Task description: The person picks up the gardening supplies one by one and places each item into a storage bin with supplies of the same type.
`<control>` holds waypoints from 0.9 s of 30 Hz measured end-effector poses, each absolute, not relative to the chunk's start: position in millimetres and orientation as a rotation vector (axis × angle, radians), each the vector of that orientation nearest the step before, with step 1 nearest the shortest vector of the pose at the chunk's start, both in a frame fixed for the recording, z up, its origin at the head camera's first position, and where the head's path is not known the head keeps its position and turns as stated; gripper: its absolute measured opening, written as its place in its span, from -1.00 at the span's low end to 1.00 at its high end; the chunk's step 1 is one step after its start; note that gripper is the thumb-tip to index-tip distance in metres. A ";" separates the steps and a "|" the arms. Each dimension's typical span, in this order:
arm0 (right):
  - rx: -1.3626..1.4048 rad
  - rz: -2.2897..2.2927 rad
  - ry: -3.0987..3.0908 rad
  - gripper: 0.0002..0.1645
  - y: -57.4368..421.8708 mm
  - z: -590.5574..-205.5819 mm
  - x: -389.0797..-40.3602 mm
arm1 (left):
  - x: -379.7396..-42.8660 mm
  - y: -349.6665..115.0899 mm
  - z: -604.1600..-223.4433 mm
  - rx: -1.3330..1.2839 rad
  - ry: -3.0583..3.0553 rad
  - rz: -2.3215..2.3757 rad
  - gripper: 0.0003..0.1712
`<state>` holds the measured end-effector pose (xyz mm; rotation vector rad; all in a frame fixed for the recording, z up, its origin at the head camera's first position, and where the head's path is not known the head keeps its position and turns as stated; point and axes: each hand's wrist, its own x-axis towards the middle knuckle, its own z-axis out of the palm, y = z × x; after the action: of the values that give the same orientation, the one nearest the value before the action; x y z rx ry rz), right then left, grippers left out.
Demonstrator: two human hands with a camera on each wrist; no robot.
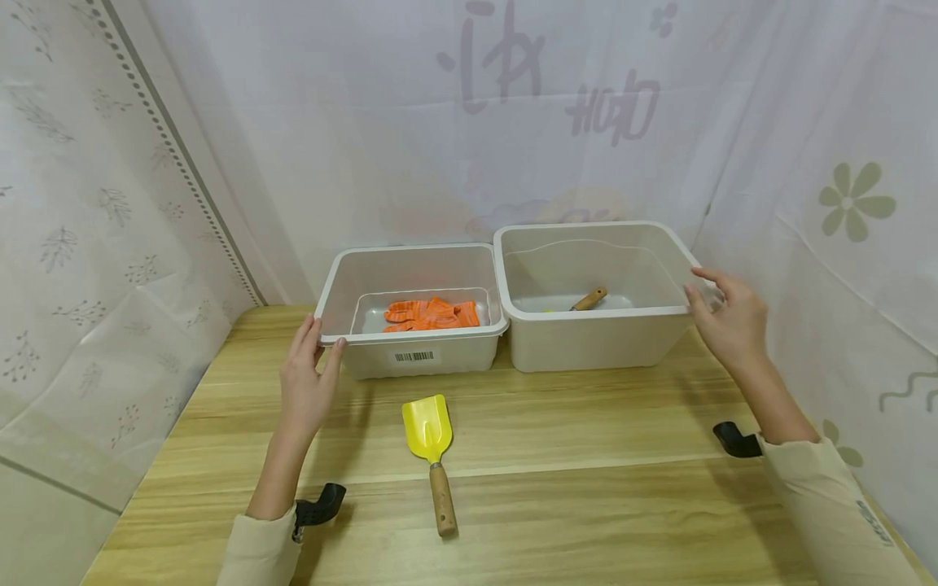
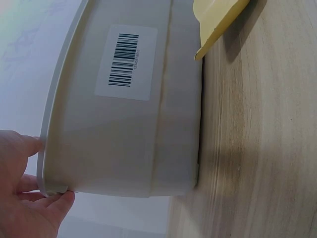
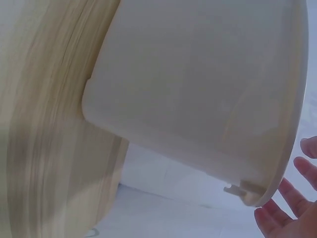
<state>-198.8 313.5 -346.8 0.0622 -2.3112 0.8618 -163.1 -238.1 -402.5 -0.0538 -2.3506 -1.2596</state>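
My left hand (image 1: 305, 389) holds the front left corner of a pale plastic bin (image 1: 421, 358), thumb and fingers on either side of the rim. Orange gloves (image 1: 432, 314) lie in this bin, and its front bears a barcode label (image 2: 124, 62). At a second, taller pale bin (image 1: 586, 342), my right hand (image 1: 733, 321) touches the right rim near the front corner with fingers spread. Inside that bin a wooden handle (image 1: 589, 299) shows, with a bit of yellow beside it. A yellow hand shovel with a wooden handle (image 1: 443, 500) lies on the table between my arms.
The two bins stand side by side at the back of the wood-grain table (image 1: 557, 513). Printed white curtains (image 1: 381, 146) hang behind and on both sides. A black camera mount (image 1: 320, 506) sticks out from my left wrist, another (image 1: 736, 440) from my right.
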 end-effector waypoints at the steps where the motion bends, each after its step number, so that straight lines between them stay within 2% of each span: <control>1: 0.066 0.861 -2.315 -0.61 314.8 -347.2 -198.5 | -163.1 -237.9 -402.5 -0.053 -2.351 -1.259 -0.32; 14: 0.132 0.847 -2.329 -0.59 329.5 -361.3 -202.9 | -163.6 -237.4 -403.1 -0.045 -2.357 -1.253 -0.32; 27: 0.241 0.778 -2.210 -0.70 331.2 -379.0 -201.6 | -162.9 -235.6 -401.2 -0.038 -2.342 -1.262 -0.33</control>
<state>-201.6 331.2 -379.0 0.2408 -2.2104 0.7784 -162.9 -235.6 -401.2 -0.0382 -2.3417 -1.2620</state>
